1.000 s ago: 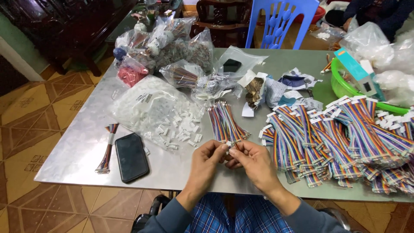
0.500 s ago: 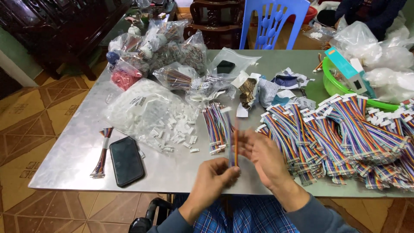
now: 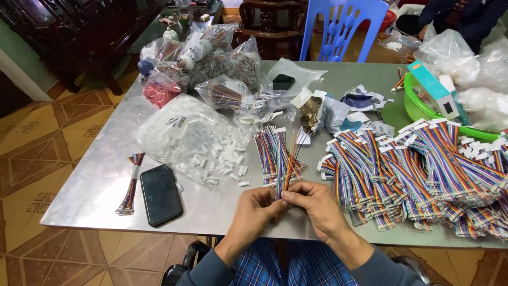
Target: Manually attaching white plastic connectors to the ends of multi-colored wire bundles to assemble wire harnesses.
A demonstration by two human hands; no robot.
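My left hand [image 3: 257,212] and my right hand [image 3: 312,209] meet at the table's near edge. Together they pinch the lower end of a thin bunch of coloured wires [image 3: 290,161] that stands up and fans out above my fingers. Just behind the wires lies a small stack of rainbow ribbon cables [image 3: 271,152] with white connector ends. A clear bag spilling small white plastic connectors [image 3: 219,159] sits to the left of that stack.
A big heap of rainbow cables [image 3: 423,169] covers the right side of the grey table [image 3: 100,185]. A black phone [image 3: 160,194] and a loose cable [image 3: 129,185] lie near left. Bags of parts [image 3: 206,58], a green basin [image 3: 423,108] and a blue chair [image 3: 344,29] stand behind.
My hands were apart with the right one spread open half a second ago; now both have closed together on the wire bunch, which is tilted slightly right.
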